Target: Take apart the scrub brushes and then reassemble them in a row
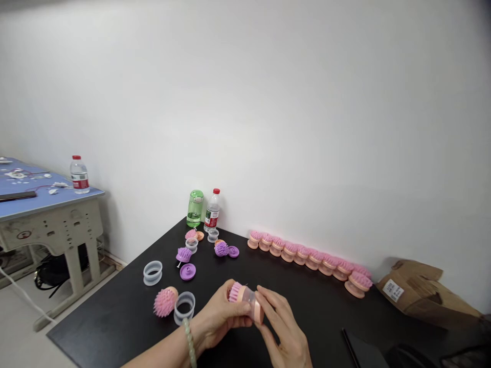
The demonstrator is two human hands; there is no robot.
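Note:
My left hand [218, 317], with a green bead bracelet on its wrist, and my right hand [286, 329] both grip a pink silicone scalp brush [243, 299] above the black table. Its bristles point left, and a clear plastic ring [247, 296] sits around its body. Nearest my left hand lie a loose pink brush head [164, 301] and a clear ring [184, 308]. Farther off are another clear ring [152, 273], purple brush heads [184, 254] and a purple disc [187, 272]. A long row of assembled pink brushes [307, 254] stands along the wall.
The black table [115, 327] meets the white wall at the back. A green bottle [195, 208] and a water bottle [212, 210] stand in its far corner. Crumpled brown cardboard [422, 294] lies at the right. A blue-topped desk [49, 197] stands at the left.

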